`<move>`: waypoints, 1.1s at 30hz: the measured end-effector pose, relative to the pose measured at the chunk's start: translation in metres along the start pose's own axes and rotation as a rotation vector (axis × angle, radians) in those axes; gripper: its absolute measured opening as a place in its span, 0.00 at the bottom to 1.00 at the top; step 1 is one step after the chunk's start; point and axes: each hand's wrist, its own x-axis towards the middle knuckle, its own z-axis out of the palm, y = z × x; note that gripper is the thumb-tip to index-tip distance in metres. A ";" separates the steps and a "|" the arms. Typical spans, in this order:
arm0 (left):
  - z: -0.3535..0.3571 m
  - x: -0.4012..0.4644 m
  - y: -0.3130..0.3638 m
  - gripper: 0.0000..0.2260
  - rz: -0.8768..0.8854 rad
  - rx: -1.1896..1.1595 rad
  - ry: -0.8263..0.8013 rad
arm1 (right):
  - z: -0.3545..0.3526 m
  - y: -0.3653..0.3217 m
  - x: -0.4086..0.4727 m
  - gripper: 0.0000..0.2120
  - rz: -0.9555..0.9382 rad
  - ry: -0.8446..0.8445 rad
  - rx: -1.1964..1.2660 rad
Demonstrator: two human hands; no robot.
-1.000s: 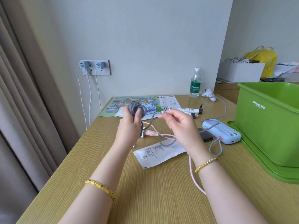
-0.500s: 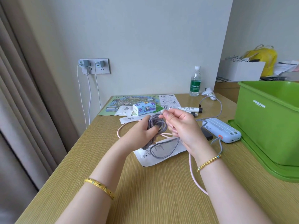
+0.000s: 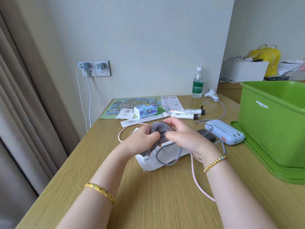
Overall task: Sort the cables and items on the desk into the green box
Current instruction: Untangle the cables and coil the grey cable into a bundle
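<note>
Grey cable (image 3: pixel 160 132) is the story right now, bunched into a tight coil above the middle of the desk (image 3: pixel 148 195). A second ago that coil was up high at the left hand with a long run of cord stretched across to the right; now both hands have dropped and closed in together, and most of the slack has been wound in. The left hand (image 3: pixel 142 140) grips the bundle from the side, fingers curled round it. The right hand (image 3: pixel 183 135) pinches a strand at the top of the coil, feeding it on. One loose loop hangs below, trailing onto the white paper sheet (image 3: pixel 158 160).

So the winding looks nearly done, by my reading: that last loop wants tucking in before the bundle can go across to the green box (image 3: pixel 270 123), which stands open at the right edge of the desk.

Plenty left for later. A pink cable (image 3: pixel 197 179) lies along the desk under the right wrist, and the blue power bank (image 3: pixel 226 133), with a short grey lead of its own, sits just beside the box. Two white tubes (image 3: pixel 188 113) and a small tissue pack (image 3: pixel 144 110) wait further back.
</note>
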 end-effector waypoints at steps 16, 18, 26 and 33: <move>-0.004 0.003 0.000 0.12 -0.023 0.077 0.120 | -0.002 0.006 0.008 0.10 -0.111 0.206 0.017; -0.012 0.003 -0.001 0.15 -0.088 0.051 0.183 | -0.012 0.004 0.005 0.05 -0.128 0.298 0.229; -0.016 -0.004 -0.004 0.18 0.035 -0.335 -0.103 | -0.015 0.008 0.008 0.07 -0.037 0.485 0.510; -0.013 0.006 0.003 0.16 -0.005 -1.026 0.308 | -0.001 0.009 0.006 0.11 0.032 0.075 0.337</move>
